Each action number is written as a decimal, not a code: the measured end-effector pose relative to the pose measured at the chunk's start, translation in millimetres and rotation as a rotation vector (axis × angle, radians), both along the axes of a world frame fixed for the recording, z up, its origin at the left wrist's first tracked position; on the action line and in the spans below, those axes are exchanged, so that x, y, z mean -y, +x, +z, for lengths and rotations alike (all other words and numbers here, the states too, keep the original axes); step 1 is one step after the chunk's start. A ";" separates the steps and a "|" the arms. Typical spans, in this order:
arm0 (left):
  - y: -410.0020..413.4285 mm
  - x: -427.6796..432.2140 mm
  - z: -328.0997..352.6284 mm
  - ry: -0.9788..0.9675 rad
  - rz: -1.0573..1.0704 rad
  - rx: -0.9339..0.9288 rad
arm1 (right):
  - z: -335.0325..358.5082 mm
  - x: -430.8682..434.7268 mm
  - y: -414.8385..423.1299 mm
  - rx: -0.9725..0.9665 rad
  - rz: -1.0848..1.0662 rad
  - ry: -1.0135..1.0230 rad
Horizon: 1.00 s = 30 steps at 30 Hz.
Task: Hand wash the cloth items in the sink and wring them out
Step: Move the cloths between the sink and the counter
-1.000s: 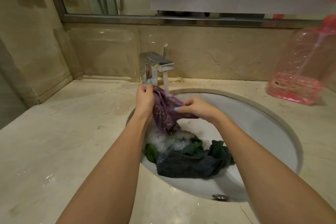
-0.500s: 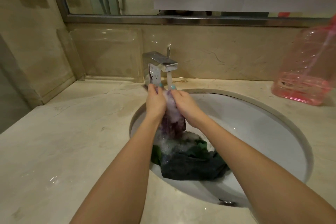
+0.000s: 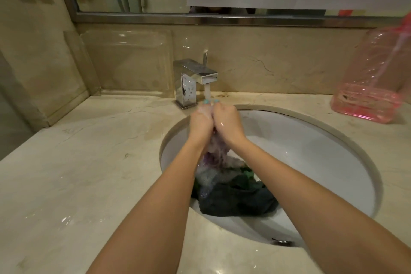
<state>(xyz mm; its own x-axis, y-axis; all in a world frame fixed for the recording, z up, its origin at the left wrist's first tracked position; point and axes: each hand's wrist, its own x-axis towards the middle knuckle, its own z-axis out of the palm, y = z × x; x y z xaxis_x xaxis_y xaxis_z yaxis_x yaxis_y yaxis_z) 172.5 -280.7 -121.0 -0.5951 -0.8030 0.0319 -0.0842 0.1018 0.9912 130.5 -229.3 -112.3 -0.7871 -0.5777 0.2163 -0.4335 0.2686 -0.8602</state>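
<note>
A person's two bare hands are meeting just under a chrome tap [image 3: 193,78], where a stream of water [image 3: 207,92] is running onto them. The left hand [image 3: 201,121] and right hand [image 3: 226,120] are pressing side by side, fingers curled tightly round the top of a soapy purple cloth [image 3: 214,158]. The cloth is hanging down between the wrists into the white sink [image 3: 311,151]. Its lower end is reaching a foamy heap of dark cloths [image 3: 238,200] lying in the basin. A pink plastic bottle [image 3: 373,87] is standing on the marble counter [image 3: 77,162], far right.
</note>
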 end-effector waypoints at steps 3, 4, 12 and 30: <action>0.9 -9.2 7.5 0.094 -0.054 -0.052 | 1.3 -9.2 -20.9 0.022 -0.068 0.062; 1.7 -7.3 10.7 0.027 -0.044 -0.050 | -1.1 -11.7 -24.0 0.046 -0.053 0.034; 13.1 6.7 13.7 -0.130 -0.004 0.035 | -4.8 1.2 1.8 0.008 0.060 -0.019; 23.8 32.5 -1.2 0.016 0.145 -0.170 | 4.0 -46.4 -54.0 0.184 0.536 0.147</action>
<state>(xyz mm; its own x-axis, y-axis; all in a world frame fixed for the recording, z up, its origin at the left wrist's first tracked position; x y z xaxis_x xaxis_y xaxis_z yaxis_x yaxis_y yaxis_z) 196.3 -313.2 -122.2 -0.4605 -0.8810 0.1083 0.0718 0.0847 0.9938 76.4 -182.8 -108.4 -0.3936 -0.9192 -0.0088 -0.3891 0.1752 -0.9044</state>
